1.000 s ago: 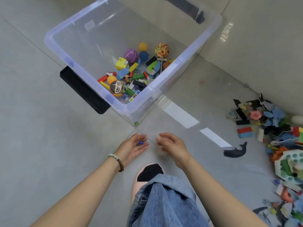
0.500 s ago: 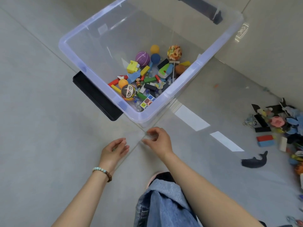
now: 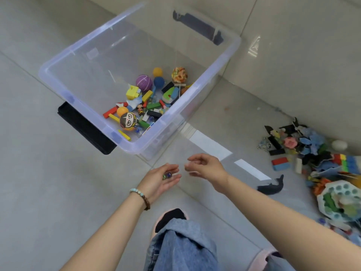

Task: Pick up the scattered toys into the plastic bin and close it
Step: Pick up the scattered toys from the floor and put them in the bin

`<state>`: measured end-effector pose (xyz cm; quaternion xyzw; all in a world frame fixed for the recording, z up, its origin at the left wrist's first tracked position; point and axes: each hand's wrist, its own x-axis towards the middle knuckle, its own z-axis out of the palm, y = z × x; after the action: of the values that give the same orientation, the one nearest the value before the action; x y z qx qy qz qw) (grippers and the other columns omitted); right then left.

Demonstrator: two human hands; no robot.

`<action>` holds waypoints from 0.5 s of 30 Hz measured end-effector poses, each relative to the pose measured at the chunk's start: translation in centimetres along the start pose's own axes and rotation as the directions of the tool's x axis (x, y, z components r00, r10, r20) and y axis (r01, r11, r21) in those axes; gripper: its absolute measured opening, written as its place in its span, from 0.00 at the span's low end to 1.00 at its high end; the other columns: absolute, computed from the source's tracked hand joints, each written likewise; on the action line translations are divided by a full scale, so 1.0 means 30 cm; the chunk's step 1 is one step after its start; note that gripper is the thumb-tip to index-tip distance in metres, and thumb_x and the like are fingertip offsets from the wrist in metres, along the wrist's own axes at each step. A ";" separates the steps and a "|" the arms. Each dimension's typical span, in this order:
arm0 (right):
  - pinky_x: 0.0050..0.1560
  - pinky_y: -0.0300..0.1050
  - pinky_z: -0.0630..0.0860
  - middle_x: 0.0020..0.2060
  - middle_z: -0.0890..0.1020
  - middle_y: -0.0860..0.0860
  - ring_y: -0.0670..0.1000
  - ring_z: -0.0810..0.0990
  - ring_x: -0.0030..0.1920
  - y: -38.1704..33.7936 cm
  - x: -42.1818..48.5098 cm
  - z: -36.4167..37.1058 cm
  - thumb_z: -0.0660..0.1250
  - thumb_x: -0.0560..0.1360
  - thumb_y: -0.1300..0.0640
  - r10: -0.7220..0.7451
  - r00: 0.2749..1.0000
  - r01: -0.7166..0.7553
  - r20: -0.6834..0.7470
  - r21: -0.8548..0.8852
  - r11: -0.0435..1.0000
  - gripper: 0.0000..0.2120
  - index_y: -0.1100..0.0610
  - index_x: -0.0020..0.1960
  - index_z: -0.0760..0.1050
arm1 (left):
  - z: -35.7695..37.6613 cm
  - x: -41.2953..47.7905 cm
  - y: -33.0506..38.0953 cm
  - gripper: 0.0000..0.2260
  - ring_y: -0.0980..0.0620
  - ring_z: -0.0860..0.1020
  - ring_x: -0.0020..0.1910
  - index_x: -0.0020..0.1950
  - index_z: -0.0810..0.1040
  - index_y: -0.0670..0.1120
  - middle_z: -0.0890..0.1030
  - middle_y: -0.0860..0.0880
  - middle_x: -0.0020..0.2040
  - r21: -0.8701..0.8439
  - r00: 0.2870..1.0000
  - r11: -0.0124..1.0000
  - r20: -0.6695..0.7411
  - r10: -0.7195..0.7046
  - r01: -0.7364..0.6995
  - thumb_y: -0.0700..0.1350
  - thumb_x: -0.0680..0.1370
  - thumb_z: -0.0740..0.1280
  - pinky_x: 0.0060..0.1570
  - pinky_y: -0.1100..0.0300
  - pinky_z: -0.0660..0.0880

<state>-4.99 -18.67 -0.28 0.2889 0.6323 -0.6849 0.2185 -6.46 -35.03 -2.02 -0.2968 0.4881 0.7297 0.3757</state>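
Task is only partly done, approx. a third by my judgement: the plastic bin point(image 3: 58, 79) stands open on the floor w/ a layer of toys at its near-right corner, e.g. a purple ball point(image 3: 144, 83), a face ball point(image 3: 129, 121) and colored blocks. No lid on it. A big pile of toys point(image 3: 320, 163) lies well apart at right, and a dark whale toy point(image 3: 270, 188) nearer. The left hand point(image 3: 158, 180), palm up and half cupped, holds small marbles point(image 3: 167, 175); the right hand point(image 3: 207, 169) is loosely curled just beside it, and I cannot tell if it holds anything.
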 end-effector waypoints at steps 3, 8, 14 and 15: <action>0.52 0.43 0.80 0.41 0.82 0.54 0.50 0.82 0.43 -0.109 -0.082 -0.135 0.72 0.70 0.64 0.006 0.994 -0.008 0.109 0.019 1.000 0.10 0.60 0.49 0.75 | 0.200 0.007 0.009 0.16 0.46 0.79 0.48 0.54 0.77 0.37 0.79 0.41 0.52 -0.038 0.985 0.998 0.164 -0.046 0.053 0.45 0.83 0.53 0.45 0.61 0.81; 0.41 0.35 0.80 0.43 0.81 0.54 0.49 0.81 0.42 -0.216 -0.153 -0.519 0.71 0.72 0.61 -0.011 0.987 -0.008 -0.160 -0.121 0.993 0.09 0.60 0.51 0.76 | 0.520 0.033 0.021 0.12 0.49 0.77 0.43 0.48 0.76 0.37 0.76 0.44 0.44 0.001 0.952 0.992 0.280 -0.121 0.126 0.41 0.82 0.56 0.40 0.61 0.80; 0.41 0.35 0.77 0.53 0.80 0.53 0.51 0.80 0.50 -0.089 -0.142 -0.846 0.72 0.72 0.59 -0.036 0.885 -0.050 -0.464 -0.171 0.984 0.15 0.58 0.57 0.76 | 0.720 0.163 0.030 0.09 0.49 0.79 0.44 0.47 0.77 0.38 0.77 0.44 0.46 0.303 0.960 0.947 0.218 -0.174 0.103 0.41 0.80 0.60 0.46 0.56 0.78; 0.44 0.38 0.77 0.54 0.80 0.54 0.52 0.80 0.52 -0.054 -0.110 -0.850 0.72 0.71 0.59 -0.026 0.872 -0.040 -0.489 -0.125 0.991 0.13 0.58 0.56 0.77 | 0.737 0.194 0.027 0.09 0.49 0.79 0.44 0.47 0.77 0.39 0.77 0.44 0.46 0.315 0.967 0.945 0.196 -0.160 0.092 0.41 0.80 0.60 0.45 0.56 0.77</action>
<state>-0.58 6.60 2.29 0.4398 0.7095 -0.5458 0.0724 -11.76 -13.04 1.40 -0.1844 0.5298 0.6487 0.5144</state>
